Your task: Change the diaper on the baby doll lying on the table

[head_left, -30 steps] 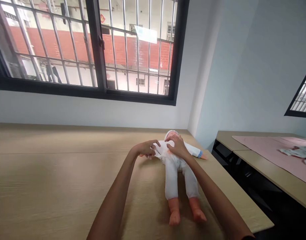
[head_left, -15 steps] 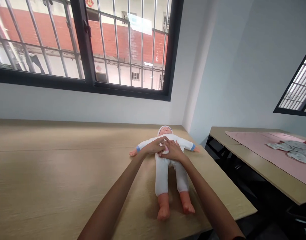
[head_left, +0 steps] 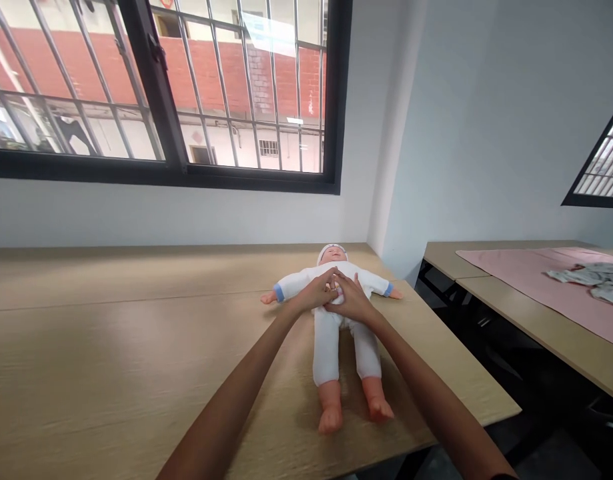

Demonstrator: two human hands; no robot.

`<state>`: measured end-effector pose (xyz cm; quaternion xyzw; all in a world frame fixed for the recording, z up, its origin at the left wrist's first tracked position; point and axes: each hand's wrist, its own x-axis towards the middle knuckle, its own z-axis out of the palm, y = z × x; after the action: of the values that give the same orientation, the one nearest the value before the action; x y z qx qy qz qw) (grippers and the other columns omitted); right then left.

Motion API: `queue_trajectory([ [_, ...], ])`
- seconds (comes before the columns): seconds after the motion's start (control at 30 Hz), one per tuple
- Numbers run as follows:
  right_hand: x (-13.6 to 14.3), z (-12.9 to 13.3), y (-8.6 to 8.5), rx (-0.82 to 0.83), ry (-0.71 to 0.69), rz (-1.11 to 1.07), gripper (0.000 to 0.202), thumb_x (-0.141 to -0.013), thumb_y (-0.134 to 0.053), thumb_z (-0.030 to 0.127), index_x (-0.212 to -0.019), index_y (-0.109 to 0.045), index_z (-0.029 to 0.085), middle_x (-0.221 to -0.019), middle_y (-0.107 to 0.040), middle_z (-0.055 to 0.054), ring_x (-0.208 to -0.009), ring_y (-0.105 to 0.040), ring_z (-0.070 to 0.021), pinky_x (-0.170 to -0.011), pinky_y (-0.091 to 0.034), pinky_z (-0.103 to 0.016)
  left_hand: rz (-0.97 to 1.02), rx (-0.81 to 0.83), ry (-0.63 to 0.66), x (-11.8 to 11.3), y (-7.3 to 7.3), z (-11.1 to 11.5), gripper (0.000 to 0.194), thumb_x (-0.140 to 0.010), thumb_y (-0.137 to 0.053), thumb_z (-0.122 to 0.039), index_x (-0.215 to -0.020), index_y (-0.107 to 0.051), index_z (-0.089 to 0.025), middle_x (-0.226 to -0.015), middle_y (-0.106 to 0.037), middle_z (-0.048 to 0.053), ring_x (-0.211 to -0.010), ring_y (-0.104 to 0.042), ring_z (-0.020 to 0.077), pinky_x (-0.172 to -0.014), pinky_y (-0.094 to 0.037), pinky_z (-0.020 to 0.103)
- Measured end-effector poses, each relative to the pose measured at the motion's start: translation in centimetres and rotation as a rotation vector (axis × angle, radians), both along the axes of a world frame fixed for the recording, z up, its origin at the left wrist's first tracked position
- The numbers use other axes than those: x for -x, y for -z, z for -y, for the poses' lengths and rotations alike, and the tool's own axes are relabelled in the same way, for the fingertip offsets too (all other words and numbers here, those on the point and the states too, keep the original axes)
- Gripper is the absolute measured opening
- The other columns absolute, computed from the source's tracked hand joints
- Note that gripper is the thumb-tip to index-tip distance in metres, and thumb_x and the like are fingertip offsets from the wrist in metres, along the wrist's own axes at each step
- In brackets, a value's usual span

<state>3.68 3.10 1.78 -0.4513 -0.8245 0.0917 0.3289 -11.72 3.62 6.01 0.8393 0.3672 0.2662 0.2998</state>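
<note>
My forearms reach out over the wooden surface [head_left: 111,360] to a baby doll [head_left: 336,333] lying on its back, bare feet toward me. My left hand [head_left: 317,293] and right hand [head_left: 350,301] meet on its chest, fingers [head_left: 331,283] curled and pinching the white suit there. Beyond its capped head is the wall under a barred window [head_left: 161,87]; far right, a pink cloth [head_left: 536,283] covers another surface

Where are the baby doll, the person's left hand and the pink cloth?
baby doll [head_left: 327,347]: head view, on its white left trouser leg.
left hand [head_left: 317,294]: head view, back of the hand on the doll's chest.
pink cloth [head_left: 531,280]: head view, bare middle, side table.
</note>
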Motion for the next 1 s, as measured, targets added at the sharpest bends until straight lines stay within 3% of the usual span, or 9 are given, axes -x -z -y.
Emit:
queue_trajectory([
  [0.17, -2.4, 0.9, 1.1, -0.134, -0.031, -0.161, 0.055, -0.084, -0.051, 0.040, -0.134, -0.043, 0.021, -0.139, -0.049, -0.011, -0.136, -0.036, -0.0235, -0.115, 0.000, -0.052, -0.025, 0.002, -0.023, 0.0, -0.1, 0.1, 0.043, -0.079, -0.049, -0.028, -0.122, -0.041, -0.022, -0.076, -0.049, -0.003, -0.064, -0.051, 0.0110, -0.055, -0.041, 0.021],
  [0.27, -4.4, 0.7, 2.0, -0.155, 0.137, -0.446, 0.042, -0.086, -0.047, 0.039, -0.122, -0.053, 0.019, -0.128, -0.057, -0.011, -0.124, -0.048, -0.0228, -0.113, -0.020, -0.046, -0.027, 0.029, -0.062, 0.2, -0.2, 0.1, 0.039, -0.079, -0.051, -0.030, -0.117, -0.042, -0.022, -0.078, -0.051, -0.003, -0.064, -0.052, 0.0111, -0.054, -0.041, 0.021],
  [0.33, -5.5, 0.1, 2.6, -0.121, 0.259, -0.669, 0.036, -0.084, -0.045, 0.041, -0.110, -0.057, 0.018, -0.117, -0.061, -0.012, -0.112, -0.054, -0.0225, -0.104, -0.036, -0.042, -0.038, 0.027, -0.120, 0.2, -0.2, 0.1, 0.032, -0.078, -0.052, -0.029, -0.108, -0.044, -0.021, -0.076, -0.051, -0.003, -0.063, -0.052, 0.0114, -0.054, -0.040, 0.021],
  [0.47, -6.0, -1.1, 3.9, -0.021, 0.368, -0.966, 0.031, -0.079, -0.046, 0.044, -0.092, -0.056, 0.018, -0.101, -0.064, -0.010, -0.094, -0.059, -0.0203, -0.087, -0.046, -0.036, -0.083, -0.037, -0.196, -0.4, -0.7, 0.9, 0.020, -0.077, -0.052, -0.026, -0.095, -0.044, -0.021, -0.073, -0.051, -0.004, -0.063, -0.050, 0.0121, -0.055, -0.040, 0.022],
  [0.6, -5.2, -1.2, 5.1, 0.059, 0.377, -0.989, 0.029, -0.076, -0.048, 0.046, -0.083, -0.054, 0.018, -0.089, -0.064, -0.008, -0.083, -0.060, -0.0194, -0.080, -0.048, -0.033, -0.114, -0.104, -0.165, -0.7, -1.4, 1.6, 0.015, -0.080, -0.049, -0.029, -0.092, -0.047, -0.020, -0.074, -0.053, -0.002, -0.069, -0.052, 0.0139, -0.062, -0.042, 0.025],
  [0.73, -5.1, -1.4, 6.1, 0.080, 0.429, -0.924, 0.030, -0.077, -0.042, 0.048, -0.080, -0.052, 0.019, -0.084, -0.065, -0.007, -0.079, -0.059, -0.0191, -0.078, -0.048, -0.032, -0.076, -0.093, -0.121, -0.5, -2.0, 1.3, 0.014, -0.081, -0.048, -0.033, -0.081, -0.049, -0.019, -0.073, -0.054, -0.001, -0.067, -0.049, 0.0133, -0.059, -0.040, 0.024],
  [0.83, -5.5, -1.8, 6.6, 0.103, 0.478, -0.905, 0.032, -0.079, -0.037, 0.048, -0.080, -0.051, 0.020, -0.080, -0.064, -0.006, -0.075, -0.059, -0.0185, -0.075, -0.048, -0.032, -0.040, -0.081, -0.108, -0.4, -4.0, 2.3, 0.018, -0.084, -0.044, -0.030, -0.072, -0.049, -0.018, -0.067, -0.051, -0.002, -0.061, -0.046, 0.0117, -0.056, -0.037, 0.025],
  [0.93, -5.8, -2.1, 6.9, 0.115, 0.489, -0.840, 0.032, -0.081, -0.032, 0.047, -0.079, -0.050, 0.020, -0.078, -0.062, -0.005, -0.074, -0.058, -0.0182, -0.073, -0.047, -0.030, 0.096, -0.044, -0.007, -0.3, -7.1, 6.0, 0.025, -0.087, -0.047, -0.037, -0.076, -0.055, -0.016, -0.065, -0.053, -0.001, -0.062, -0.050, 0.0125, -0.058, -0.040, 0.026],
  [1.0, -5.8, -2.0, 6.9, 0.114, 0.493, -0.764, 0.033, -0.083, -0.028, 0.047, -0.077, -0.048, 0.021, -0.076, -0.061, -0.005, -0.074, -0.057, -0.0183, -0.071, -0.046, -0.029, 0.185, -0.051, 0.115, 0.2, -8.5, 8.9, 0.029, -0.089, -0.048, -0.041, -0.088, -0.062, -0.016, -0.080, -0.062, 0.004, -0.076, -0.057, 0.0166, -0.068, -0.046, 0.030],
])
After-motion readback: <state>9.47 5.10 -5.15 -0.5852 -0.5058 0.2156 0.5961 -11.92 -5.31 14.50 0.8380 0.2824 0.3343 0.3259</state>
